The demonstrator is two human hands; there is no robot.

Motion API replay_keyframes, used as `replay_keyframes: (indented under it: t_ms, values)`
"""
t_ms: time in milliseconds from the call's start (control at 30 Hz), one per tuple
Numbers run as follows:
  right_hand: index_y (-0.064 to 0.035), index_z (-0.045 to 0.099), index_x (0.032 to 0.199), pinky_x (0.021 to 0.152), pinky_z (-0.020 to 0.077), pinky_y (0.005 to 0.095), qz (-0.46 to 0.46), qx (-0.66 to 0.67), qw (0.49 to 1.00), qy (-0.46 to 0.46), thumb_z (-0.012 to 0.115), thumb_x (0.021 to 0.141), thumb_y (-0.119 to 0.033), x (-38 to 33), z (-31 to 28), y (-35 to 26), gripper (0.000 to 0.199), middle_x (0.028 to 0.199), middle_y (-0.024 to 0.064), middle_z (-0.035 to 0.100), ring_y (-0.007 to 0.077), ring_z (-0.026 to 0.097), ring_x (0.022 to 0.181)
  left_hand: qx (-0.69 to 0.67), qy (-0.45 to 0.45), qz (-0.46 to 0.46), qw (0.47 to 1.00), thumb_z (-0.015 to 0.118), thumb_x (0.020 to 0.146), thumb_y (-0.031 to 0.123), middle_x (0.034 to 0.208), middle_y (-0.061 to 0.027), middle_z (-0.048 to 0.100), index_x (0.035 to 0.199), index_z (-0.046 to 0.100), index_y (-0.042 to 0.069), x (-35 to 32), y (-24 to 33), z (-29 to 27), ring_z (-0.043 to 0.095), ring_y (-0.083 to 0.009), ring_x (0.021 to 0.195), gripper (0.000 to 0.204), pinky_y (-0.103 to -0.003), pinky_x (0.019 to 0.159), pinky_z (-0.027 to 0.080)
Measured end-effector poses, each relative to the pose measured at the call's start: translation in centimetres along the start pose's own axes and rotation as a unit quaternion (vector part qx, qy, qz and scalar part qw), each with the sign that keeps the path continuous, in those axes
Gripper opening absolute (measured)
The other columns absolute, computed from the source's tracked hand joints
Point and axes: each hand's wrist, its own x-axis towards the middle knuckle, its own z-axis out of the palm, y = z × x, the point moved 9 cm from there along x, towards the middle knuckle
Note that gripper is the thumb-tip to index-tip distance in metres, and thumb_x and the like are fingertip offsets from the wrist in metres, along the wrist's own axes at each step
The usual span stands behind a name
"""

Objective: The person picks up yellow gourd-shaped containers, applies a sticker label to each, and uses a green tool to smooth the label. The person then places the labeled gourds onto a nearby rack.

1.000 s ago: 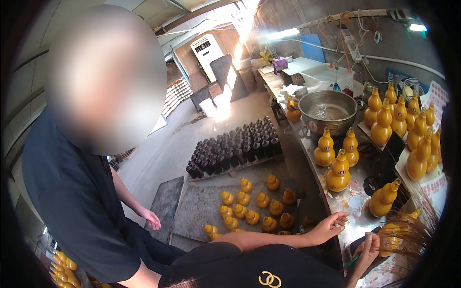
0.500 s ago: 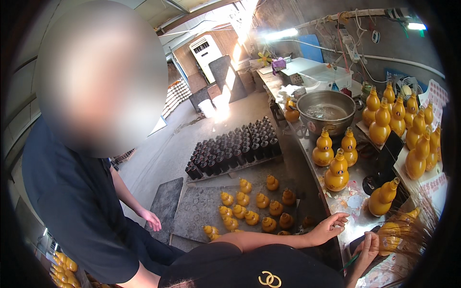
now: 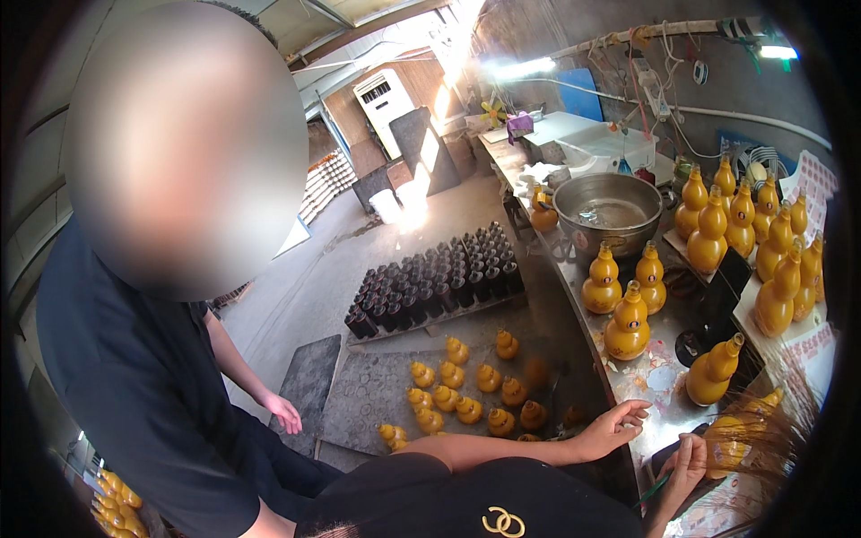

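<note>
My left hand (image 3: 615, 429) rests with fingers spread on the edge of the metal counter (image 3: 659, 381), its black-sleeved arm reaching in from below. My right hand (image 3: 687, 461) is lower right, curled around a thin green stick (image 3: 654, 490). Just right of it lies a yellow gourd-shaped bottle in clear wrap (image 3: 747, 429). Another yellow gourd bottle (image 3: 714, 369) leans on the counter just beyond both hands. Three more stand upright further back (image 3: 627, 321).
A person in a dark shirt (image 3: 134, 386) stands close at left, one hand (image 3: 283, 412) hanging down. On the floor are a board of small yellow gourds (image 3: 466, 394) and a tray of dark tubes (image 3: 430, 278). A steel basin (image 3: 610, 213) and rows of gourd bottles (image 3: 744, 224) fill the counter.
The person at left has leaned slightly nearer. My hands stay about where they were.
</note>
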Motion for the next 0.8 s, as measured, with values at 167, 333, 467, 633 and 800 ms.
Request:
replay_keyframes:
  t_ms: [167, 333, 467, 633, 800]
  values:
    - [-0.0056, 0.056, 0.091, 0.036, 0.0164, 0.0145, -0.007, -0.012, 1.0, -0.003, 0.054, 0.096, -0.016, 0.05, -0.14, -0.12, 0.012, 0.058, -0.0082, 0.039, -0.0032, 0.027, 0.042, 0.016, -0.005, 0.001, 1.0, 0.053, 0.094, 0.014, 0.124, -0.0064, 0.047, 0.138, 0.036, 0.007, 0.09, 0.36, 0.18, 0.045, -0.0137, 0.11, 0.048, -0.029, 0.097, 0.039]
    - [-0.0065, 0.057, 0.091, 0.038, 0.0171, 0.013, 0.001, 0.005, 1.0, 0.012, 0.055, 0.095, -0.015, -0.05, -0.05, -0.24, 0.01, 0.065, -0.0082, 0.043, -0.0043, 0.027, 0.045, 0.023, -0.004, 0.002, 1.0, 0.053, 0.095, 0.015, 0.124, -0.0073, 0.048, 0.138, 0.035, 0.006, -0.02, 0.84, 0.29, 0.045, -0.0144, 0.109, 0.048, -0.029, 0.097, 0.039]
    - [-0.007, 0.057, 0.09, 0.039, 0.0175, 0.0118, 0.007, 0.013, 1.0, 0.008, 0.055, 0.095, -0.014, -0.04, -0.07, -0.09, 0.009, 0.071, -0.0081, 0.046, -0.0048, 0.027, 0.047, 0.027, -0.004, 0.004, 1.0, 0.054, 0.095, 0.016, 0.124, -0.0078, 0.048, 0.138, 0.035, 0.006, 0.01, 0.49, 0.24, 0.046, -0.0147, 0.109, 0.048, -0.029, 0.096, 0.04]
    - [-0.0063, 0.056, 0.09, 0.039, 0.0177, 0.0118, 0.003, 0.002, 1.0, 0.012, 0.056, 0.095, -0.014, -0.04, 0.07, -0.42, 0.009, 0.07, -0.008, 0.045, -0.0047, 0.027, 0.046, 0.032, -0.006, -0.002, 0.999, 0.053, 0.095, 0.016, 0.124, -0.008, 0.048, 0.138, 0.035, 0.006, 0.05, 0.68, 0.38, 0.046, -0.0148, 0.109, 0.049, -0.03, 0.096, 0.039]
    - [-0.0059, 0.056, 0.091, 0.039, 0.0179, 0.0121, 0.004, 0.009, 1.0, 0.011, 0.055, 0.095, -0.015, 0.0, -0.27, -0.24, 0.01, 0.068, -0.0079, 0.044, -0.0046, 0.027, 0.046, 0.036, -0.009, -0.004, 0.999, 0.053, 0.095, 0.017, 0.125, -0.008, 0.048, 0.139, 0.035, 0.006, 0.11, 0.55, 0.53, 0.046, -0.0148, 0.109, 0.049, -0.03, 0.096, 0.039]
